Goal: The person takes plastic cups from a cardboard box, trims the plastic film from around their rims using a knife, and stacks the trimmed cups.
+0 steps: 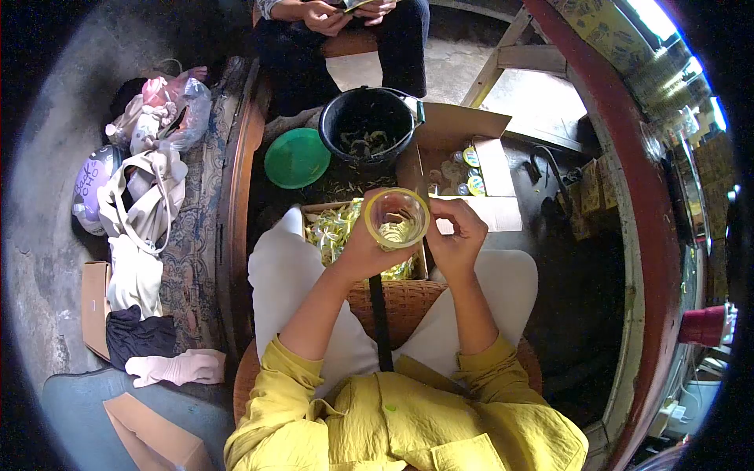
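Note:
A clear round container with a yellow rim (397, 218) is held up in front of me, its open top towards the camera. My left hand (367, 245) wraps round its left side and underside. At its right edge is my right hand (458, 235), fingers bent and pinched together near the rim; whatever they hold is too small to make out. Below and behind the container, a cardboard box (422, 265) holds many small yellow-green wrapped packets (335, 229).
A black bucket (367, 125) and a green round lid (298, 158) stand beyond the box. Right of them, an open carton (497, 174) holds several lidded containers. A person's hands (326, 17) are opposite. Bags (145, 192) lie at left.

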The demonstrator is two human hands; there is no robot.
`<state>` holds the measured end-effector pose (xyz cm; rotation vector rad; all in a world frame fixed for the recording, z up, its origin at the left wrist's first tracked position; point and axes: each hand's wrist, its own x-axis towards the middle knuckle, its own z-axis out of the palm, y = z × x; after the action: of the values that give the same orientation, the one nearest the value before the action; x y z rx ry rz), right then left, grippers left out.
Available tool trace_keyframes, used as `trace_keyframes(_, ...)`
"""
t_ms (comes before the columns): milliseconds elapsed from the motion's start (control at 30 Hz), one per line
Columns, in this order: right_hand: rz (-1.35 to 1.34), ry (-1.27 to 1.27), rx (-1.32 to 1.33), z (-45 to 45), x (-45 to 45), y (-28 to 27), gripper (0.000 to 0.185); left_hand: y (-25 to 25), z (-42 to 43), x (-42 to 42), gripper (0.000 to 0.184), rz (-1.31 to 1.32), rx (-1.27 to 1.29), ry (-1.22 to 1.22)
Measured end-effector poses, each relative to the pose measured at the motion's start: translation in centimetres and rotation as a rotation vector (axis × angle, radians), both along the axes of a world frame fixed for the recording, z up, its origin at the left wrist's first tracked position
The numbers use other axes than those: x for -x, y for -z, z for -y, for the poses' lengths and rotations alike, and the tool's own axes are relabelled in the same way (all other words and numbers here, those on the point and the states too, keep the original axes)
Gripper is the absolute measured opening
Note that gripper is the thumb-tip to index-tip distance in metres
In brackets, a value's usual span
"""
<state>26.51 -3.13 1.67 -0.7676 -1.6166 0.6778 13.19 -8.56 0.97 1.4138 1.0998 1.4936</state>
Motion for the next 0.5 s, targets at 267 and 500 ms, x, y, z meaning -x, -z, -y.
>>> trace_keyframes(267, -0.055, -0.001, 0.041, 0.66, 0.34, 0.14, 0.016, 0.39, -0.01, 0.46, 0.066, 0.099, 0.031, -0.037)
trace_keyframes(500, -0.069, -0.015, 0.061, 0.40, 0.04, -0.13, 0.015, 0.32, 0.07, 0.35, 0.063, 0.228, 0.039, 0.093)
